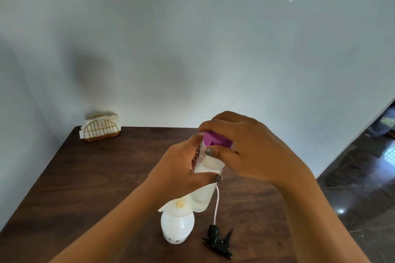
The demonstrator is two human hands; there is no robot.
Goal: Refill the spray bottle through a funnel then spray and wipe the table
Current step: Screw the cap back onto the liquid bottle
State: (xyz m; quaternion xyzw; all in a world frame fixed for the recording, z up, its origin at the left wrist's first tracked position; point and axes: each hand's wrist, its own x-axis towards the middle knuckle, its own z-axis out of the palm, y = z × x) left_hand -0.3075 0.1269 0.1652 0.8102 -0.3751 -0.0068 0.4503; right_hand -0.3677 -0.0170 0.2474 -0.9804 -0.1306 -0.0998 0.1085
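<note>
Head camera (wide-angle) looks down over the table (96,177), facing the wall (192,28).

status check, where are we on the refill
left hand grips refill bottle; right hand on its purple cap. spray bottle upright, funnel in its neck, trigger head off beside it. cap on, nothing in the way.

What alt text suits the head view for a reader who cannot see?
The left hand grips a pale bottle and the right hand its purple cap, above a dark wooden table. Below stands a white spray bottle with a funnel on top, a black trigger head lying beside it.
</note>
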